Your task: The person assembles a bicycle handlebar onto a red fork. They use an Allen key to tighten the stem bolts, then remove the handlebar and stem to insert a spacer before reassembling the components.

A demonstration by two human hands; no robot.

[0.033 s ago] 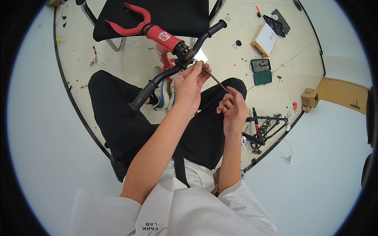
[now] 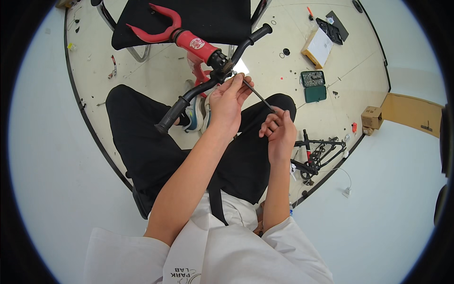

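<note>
A black bicycle handlebar [image 2: 198, 88] is joined to a red fork [image 2: 191, 40], whose prongs rest on a black chair seat. My left hand [image 2: 227, 106] is at the stem clamp, its thumb and fingertips pinching the upper part of a long, thin, dark rod-shaped tool [image 2: 257, 94]. A small silvery bolt [image 2: 234, 72] shows beside those fingertips; whether the tool sits in it is hidden. Lower right, my right hand [image 2: 280, 128] has its fingers curled, with the fingertips closed at the tool's lower end above my right knee.
Ahead stands the black chair [image 2: 222, 23]. Floor items on the right include an open green case [image 2: 315, 94] of small parts, a box [image 2: 318, 49], a black tool case [image 2: 329, 31] and a dark bicycle frame [image 2: 314, 156]. A cardboard box [image 2: 372, 117] sits by the wall.
My right hand's fingers have shifted very slightly at the tool's lower end. The handlebar, fork and left hand look unmoved.
</note>
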